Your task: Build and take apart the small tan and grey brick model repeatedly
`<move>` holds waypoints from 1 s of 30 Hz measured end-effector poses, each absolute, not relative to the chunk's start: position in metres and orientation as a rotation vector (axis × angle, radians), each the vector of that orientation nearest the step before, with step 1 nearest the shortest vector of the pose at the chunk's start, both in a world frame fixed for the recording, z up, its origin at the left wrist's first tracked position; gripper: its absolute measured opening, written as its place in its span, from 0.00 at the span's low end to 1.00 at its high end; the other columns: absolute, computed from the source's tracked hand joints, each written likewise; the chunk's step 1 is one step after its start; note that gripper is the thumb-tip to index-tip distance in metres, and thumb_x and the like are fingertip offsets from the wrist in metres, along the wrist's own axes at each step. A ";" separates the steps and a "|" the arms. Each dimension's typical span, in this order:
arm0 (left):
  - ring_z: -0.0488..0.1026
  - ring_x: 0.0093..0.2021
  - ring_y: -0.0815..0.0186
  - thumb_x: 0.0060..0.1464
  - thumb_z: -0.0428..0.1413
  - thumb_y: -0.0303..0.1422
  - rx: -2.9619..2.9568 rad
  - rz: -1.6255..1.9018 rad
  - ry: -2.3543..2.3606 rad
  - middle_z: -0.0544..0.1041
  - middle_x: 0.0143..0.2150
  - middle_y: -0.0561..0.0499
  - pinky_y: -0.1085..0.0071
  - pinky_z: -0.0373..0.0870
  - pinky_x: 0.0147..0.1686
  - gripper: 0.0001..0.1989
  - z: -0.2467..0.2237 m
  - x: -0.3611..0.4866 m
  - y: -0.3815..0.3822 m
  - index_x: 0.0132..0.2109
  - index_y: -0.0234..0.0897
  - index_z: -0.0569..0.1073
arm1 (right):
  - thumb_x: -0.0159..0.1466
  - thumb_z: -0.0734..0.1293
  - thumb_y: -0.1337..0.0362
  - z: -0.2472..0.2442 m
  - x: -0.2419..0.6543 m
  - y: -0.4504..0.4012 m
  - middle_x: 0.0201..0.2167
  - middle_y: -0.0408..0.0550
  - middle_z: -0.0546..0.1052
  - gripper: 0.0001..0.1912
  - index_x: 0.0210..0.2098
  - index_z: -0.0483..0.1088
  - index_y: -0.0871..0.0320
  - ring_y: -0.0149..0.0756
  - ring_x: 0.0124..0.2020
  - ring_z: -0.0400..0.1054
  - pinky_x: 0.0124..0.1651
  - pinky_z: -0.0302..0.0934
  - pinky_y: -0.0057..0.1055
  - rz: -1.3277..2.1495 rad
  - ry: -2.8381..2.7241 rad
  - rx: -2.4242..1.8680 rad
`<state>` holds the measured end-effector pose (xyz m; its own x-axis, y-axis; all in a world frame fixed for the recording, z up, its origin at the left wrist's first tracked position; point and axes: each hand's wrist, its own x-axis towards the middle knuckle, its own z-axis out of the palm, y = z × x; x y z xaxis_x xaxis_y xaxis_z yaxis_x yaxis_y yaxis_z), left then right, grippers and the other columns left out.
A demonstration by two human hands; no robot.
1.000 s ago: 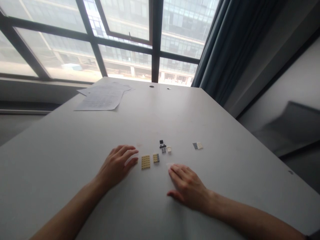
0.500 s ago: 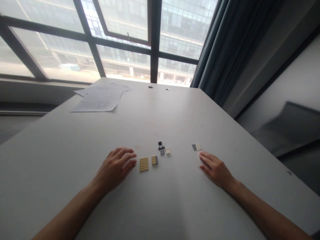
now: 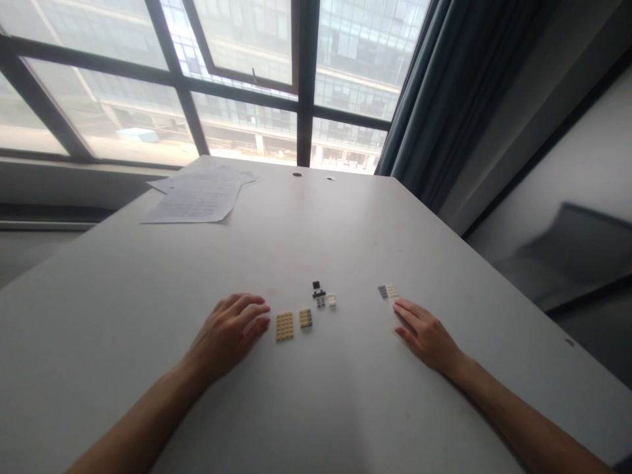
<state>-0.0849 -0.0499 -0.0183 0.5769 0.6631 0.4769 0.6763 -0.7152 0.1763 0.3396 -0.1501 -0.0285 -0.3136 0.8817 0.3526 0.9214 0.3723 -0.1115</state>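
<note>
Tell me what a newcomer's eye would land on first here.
Probably the bright window, beyond the white table. Next, the left hand beside a tan studded plate, and the right hand by the white studded piece farther right. Printed sheets lie toward the table's far left.

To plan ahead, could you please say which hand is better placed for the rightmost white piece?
Right hand, likely: its fingertips are at the white piece; the left hand is by the large tan plate.
</note>
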 end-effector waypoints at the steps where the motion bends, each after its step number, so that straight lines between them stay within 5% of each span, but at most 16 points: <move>1: 0.70 0.46 0.60 0.59 0.50 0.37 -2.768 -0.821 -1.180 0.76 0.44 0.48 0.62 0.66 0.47 0.11 -0.018 -0.085 -0.050 0.42 0.40 0.75 | 0.67 0.59 0.57 -0.029 0.340 -0.151 0.56 0.58 0.69 0.21 0.56 0.64 0.60 0.44 0.57 0.64 0.58 0.62 0.43 -0.160 -2.282 -1.577; 19: 0.70 0.52 0.57 0.60 0.50 0.40 -2.711 -0.842 -1.185 0.74 0.51 0.44 0.59 0.66 0.51 0.17 -0.008 -0.094 -0.056 0.52 0.39 0.70 | 0.67 0.59 0.59 -0.015 0.280 -0.158 0.53 0.60 0.71 0.21 0.56 0.64 0.63 0.45 0.56 0.63 0.57 0.63 0.44 -0.212 -2.338 -1.345; 30: 0.46 0.68 0.51 0.54 0.49 0.55 -2.986 -0.317 -0.960 0.47 0.69 0.41 0.53 0.44 0.66 0.45 -0.012 -0.087 -0.104 0.69 0.35 0.41 | 0.65 0.60 0.50 -0.009 0.163 -0.132 0.60 0.64 0.63 0.34 0.61 0.58 0.70 0.50 0.61 0.54 0.62 0.53 0.46 0.014 -2.477 -1.191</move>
